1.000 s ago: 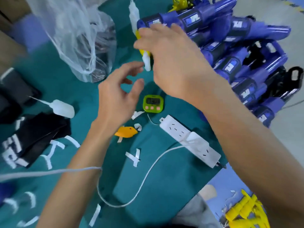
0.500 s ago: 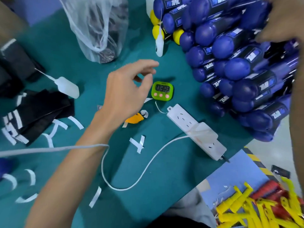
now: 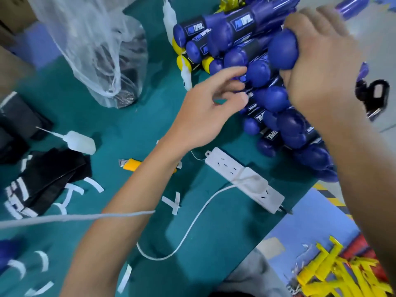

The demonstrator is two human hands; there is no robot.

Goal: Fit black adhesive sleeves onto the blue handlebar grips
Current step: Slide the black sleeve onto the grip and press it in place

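Green table [image 3: 132, 129] below; at upper right our right hand [image 3: 321, 67] clamps a blue grip [image 3: 282, 50]; for our left hand [image 3: 205, 112] we cannot tell the hold.

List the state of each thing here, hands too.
Right hand, gripping a blue grip by its rounded end.
Left hand, open, fingertips at the pile.
Pile, stacked, many wearing black sleeves.
Power strip, one plug in.
Bottle, lying on its side.
Bag, slumped, dark contents.
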